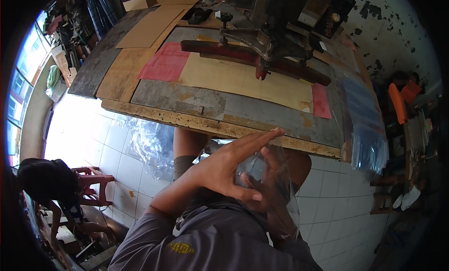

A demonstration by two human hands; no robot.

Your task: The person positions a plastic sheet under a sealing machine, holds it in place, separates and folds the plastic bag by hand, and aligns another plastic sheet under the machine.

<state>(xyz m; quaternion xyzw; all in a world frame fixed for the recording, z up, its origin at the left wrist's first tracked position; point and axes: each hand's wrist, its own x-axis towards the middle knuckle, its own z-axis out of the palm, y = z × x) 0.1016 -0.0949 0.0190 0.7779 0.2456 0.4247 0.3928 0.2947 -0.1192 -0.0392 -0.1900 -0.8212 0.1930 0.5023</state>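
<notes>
While handling clear plastic (289, 201) above the lap, just short of the front edge of the wooden table (154, 117), reaches over it from the left with the left hand (229, 163) and shows through it, on the right, the right hand (262, 187). Cannot tell whether bag or sheet. Runs lengthwise, in the plastic, from near the table edge back toward the torso, slanting slightly right at the near end, beside the right forearm. Cannot tell which end is open.

Holds the left fingers nearly straight and close together, aimed away and to the right, with the thumb spread apart from them. Holds the right fingers parted and slightly bent; cannot tell of any pinch, or whether inside or behind the plastic.

Faces, on the table, a dark press (280, 42) with a red bar (299, 72) above a yellow sheet (229, 77), with red pieces (163, 60) at both ends. Has a pile of clear bags (369, 140) hanging over the table's right side, and crumpled plastic (149, 140) low on the left, near the legs.
</notes>
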